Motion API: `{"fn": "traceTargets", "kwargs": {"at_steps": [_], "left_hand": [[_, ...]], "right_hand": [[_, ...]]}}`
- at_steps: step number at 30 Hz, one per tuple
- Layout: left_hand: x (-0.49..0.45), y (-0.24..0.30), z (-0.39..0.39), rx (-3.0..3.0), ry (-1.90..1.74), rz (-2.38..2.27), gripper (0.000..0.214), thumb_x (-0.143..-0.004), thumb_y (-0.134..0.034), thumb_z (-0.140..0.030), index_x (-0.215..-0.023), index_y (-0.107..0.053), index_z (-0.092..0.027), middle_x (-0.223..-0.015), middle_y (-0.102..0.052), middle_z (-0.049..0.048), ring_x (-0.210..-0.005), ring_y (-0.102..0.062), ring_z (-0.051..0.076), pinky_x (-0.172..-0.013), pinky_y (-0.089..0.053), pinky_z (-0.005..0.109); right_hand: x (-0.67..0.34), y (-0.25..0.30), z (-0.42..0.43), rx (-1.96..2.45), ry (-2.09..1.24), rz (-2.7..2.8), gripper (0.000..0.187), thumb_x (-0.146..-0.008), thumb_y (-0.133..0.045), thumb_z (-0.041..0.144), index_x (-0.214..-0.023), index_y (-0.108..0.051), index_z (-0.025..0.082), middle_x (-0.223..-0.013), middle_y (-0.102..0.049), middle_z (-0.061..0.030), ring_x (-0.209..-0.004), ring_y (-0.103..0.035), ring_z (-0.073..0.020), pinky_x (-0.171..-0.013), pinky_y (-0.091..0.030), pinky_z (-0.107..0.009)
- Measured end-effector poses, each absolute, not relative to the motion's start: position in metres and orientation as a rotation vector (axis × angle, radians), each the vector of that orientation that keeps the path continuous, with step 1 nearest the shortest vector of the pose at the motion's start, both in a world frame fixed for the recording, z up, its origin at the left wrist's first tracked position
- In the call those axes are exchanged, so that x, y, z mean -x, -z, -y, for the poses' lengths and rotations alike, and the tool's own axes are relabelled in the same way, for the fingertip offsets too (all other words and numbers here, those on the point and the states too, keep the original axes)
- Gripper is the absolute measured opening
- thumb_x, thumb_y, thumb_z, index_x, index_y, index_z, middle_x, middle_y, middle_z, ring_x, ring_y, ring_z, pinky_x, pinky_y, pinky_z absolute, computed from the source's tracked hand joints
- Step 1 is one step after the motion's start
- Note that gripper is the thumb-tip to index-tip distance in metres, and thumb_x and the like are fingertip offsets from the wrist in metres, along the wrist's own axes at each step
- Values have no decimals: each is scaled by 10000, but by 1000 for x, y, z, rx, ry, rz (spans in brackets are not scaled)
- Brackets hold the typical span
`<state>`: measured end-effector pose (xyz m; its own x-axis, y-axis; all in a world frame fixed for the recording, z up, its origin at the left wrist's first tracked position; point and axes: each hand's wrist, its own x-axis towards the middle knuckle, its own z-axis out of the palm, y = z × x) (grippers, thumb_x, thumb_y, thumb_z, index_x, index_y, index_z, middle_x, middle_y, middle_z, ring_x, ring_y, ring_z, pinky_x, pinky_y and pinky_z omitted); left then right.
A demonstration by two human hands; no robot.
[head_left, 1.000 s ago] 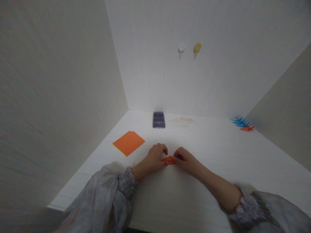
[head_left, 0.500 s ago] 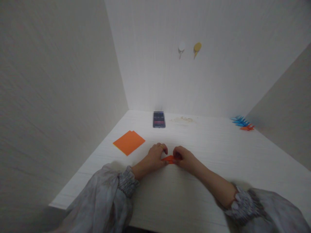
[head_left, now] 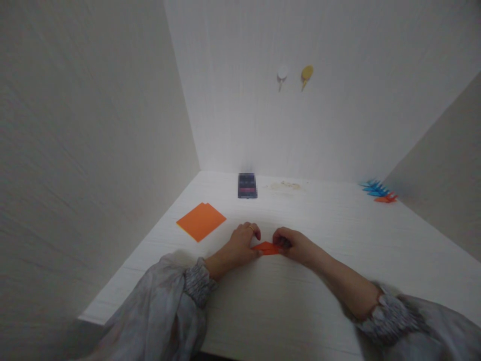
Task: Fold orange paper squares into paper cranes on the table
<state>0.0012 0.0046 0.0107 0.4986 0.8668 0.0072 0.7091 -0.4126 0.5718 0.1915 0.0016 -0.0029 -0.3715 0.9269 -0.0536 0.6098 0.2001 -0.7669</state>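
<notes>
A small folded piece of orange paper (head_left: 268,248) lies between my two hands, low over the white table (head_left: 263,301). My left hand (head_left: 244,243), with a ring on one finger, pinches its left end. At its right end, my right hand (head_left: 293,244) has its fingers curled and closed on the paper. The fingertips of both hands partly cover the paper's ends. To the left of my left hand rests a stack of square orange paper (head_left: 201,221), with a thin yellow edge showing.
A blurred dark device (head_left: 247,186) stands by the back wall. Several blue folded paper figures (head_left: 377,189) and an orange one (head_left: 386,198) sit at the far right. A white hook (head_left: 282,75) and a yellow hook (head_left: 307,74) are on the wall. Side walls border the table.
My right hand has slid slightly to the right along the folded paper, so more of the paper shows between the hands. My left hand stays almost in place.
</notes>
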Motion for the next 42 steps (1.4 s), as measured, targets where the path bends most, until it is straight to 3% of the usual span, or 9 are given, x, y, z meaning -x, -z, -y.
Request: {"fn": "traceTargets", "kwargs": {"at_steps": [5, 8, 13, 16, 19, 34, 42], "left_hand": [[-2, -12, -4, -2230, -415, -1302, 269, -608, -600, -224, -834, -461, -176, -930, -496, 45, -880, -447, 190, -768, -380, 315], [-3, -13, -3, -2230, -420, -1302, 270, -608, -600, -219, -836, -462, -176, -933, -498, 45, -873, -447, 189, -761, -380, 314], [-3, -9, -5, -2243, -454, -1297, 277, -615, -616, -269, -832, -467, -181, -922, -506, 39, -862, -450, 185, -760, -379, 314], [-3, -7, -5, -2240, -471, -1296, 300, -623, -619, -334, -834, -473, -178, -912, -511, 44, -855, -454, 188, -752, -381, 317], [-3, -8, -5, -2248, -472, -1288, 295, -628, -612, -326, -841, -475, -175, -909, -513, 47, -852, -455, 189, -748, -381, 316], [-2, -7, -7, -2252, -437, -1287, 280, -603, -599, -246, -845, -478, -172, -910, -513, 43, -849, -452, 185, -740, -381, 305], [-1, -5, -6, -2223, -483, -1276, 342, -604, -607, -227, -925, -506, -165, -968, -520, 57, -901, -464, 193, -788, -386, 311]], "right_hand": [[-198, -8, -2, 1331, -1388, 1931, 361, -534, -457, -5, -841, -545, 164, -728, -569, 11, -657, -512, -107, -586, -391, -209], [-195, -14, 1, 1280, -1492, 1840, 315, -590, -520, 61, -887, -546, 167, -737, -551, 11, -642, -494, -96, -567, -382, -200], [-180, -5, 6, 1489, -1128, 1903, 168, -641, -609, 223, -772, -530, 154, -640, -505, 17, -568, -439, -93, -512, -358, -208], [-174, 5, 7, 1547, -816, 1992, 132, -649, -598, 213, -741, -519, 162, -664, -516, 5, -589, -445, -103, -536, -359, -221], [-172, 10, 6, 1559, -724, 2038, 116, -642, -582, 162, -739, -519, 164, -690, -533, -5, -613, -466, -114, -567, -368, -233], [-185, 3, 1, 1454, -966, 2048, 335, -557, -479, -27, -821, -539, 171, -752, -569, -7, -661, -507, -115, -615, -413, -222], [-187, -12, 5, 1395, -1258, 1938, 286, -617, -548, 71, -889, -537, 160, -735, -554, 4, -637, -497, -105, -579, -394, -217]]}}
